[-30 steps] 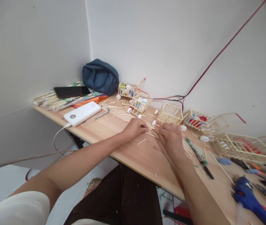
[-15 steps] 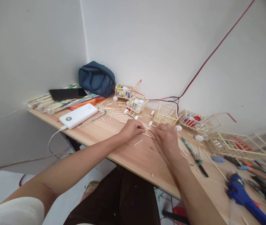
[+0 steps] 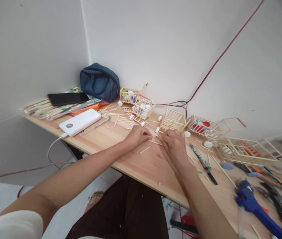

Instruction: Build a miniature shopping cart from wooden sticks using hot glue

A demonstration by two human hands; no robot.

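Spanning table: smooth pale wood grain, straight edge slanting from left down to near right.
Arms: both bare, reaching in from the near side, left on a long low slant, right steeper.
Stick carts: row along the far side, boxy open lattices of thin pale sticks; some with red-tipped handles.
Glue gun: blue, hard-looking, near right.
Pouch: dark blue, soft, rounded, far left.
Power bank: white rounded slab, left, cable plugged in.
Right hand: back uppermost, fingers folded, tips in a narrow pinch on the stick piece.
Left hand: fingers curled, thumb and fingertips narrowed on the piece's other end; tips near the right's.
Wheels: small white discs, just beyond the hands.
Loose sticks: straight, slim, scattered; one lies just below the fingertips.
Stick piece: short, pale, slender, between the hands, mid-table; finer detail too small to tell.
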